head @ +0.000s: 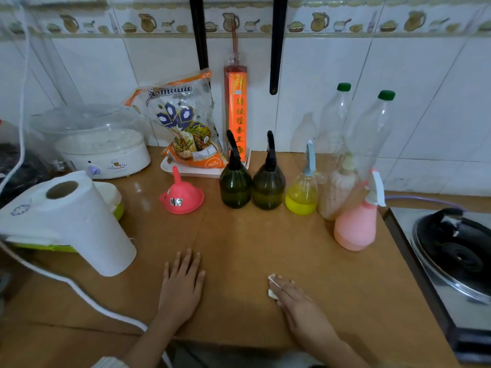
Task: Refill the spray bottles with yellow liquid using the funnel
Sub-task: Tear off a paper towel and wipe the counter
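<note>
Two dark green spray bottles (235,185) (269,187) with black heads stand side by side at the middle of the brown table (239,248). To their right stands a clear spray bottle (302,193) holding yellow liquid in its lower part, then a pink spray bottle (356,224). A pink funnel (181,194) rests mouth-down left of the green bottles. My left hand (183,285) lies flat on the table, fingers apart. My right hand (295,298) presses a small white tissue (272,286) onto the tabletop.
A paper towel roll (66,221) lies at the left. A white steamer (103,152), a rice bag (186,123) on a tray, a red incense pack (236,110) and two empty plastic bottles (369,134) line the tiled wall. A pan on a stove (451,251) sits right.
</note>
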